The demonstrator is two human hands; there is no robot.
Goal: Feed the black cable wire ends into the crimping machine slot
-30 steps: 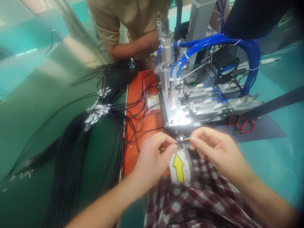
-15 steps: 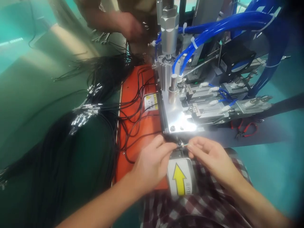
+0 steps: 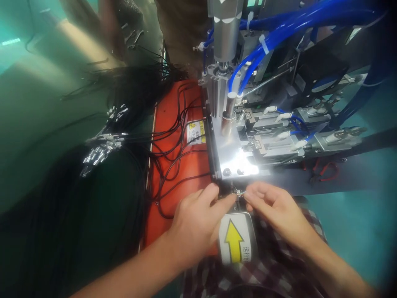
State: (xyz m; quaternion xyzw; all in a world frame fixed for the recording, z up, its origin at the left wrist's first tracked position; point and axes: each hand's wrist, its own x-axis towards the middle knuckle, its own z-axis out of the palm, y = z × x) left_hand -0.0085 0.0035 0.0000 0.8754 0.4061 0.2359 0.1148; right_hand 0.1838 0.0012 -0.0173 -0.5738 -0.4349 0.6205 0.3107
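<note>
My right hand pinches a thin wire between thumb and fingertips at the front edge of the machine. Just left of it, my left hand has its fingers pressed together, the index fingertip against a small metal fixture; what lies under those fingers is hidden. Both hands are low, in front of the bright metal block. Below the fingertips is a plate with a yellow arrow. Black cables cross the orange machine bed beside my left hand.
Bundles of black cables with silver ends lie on the green table at left. Blue air hoses arch over the metal cylinders at right. Red-handled pliers lie behind my right hand. A co-worker's torso stands at the far side.
My left index finger has moved slightly right onto the fixture, closer to my right fingertips. The co-worker's arm has swung left, away from the machine. The view has shifted a little.
</note>
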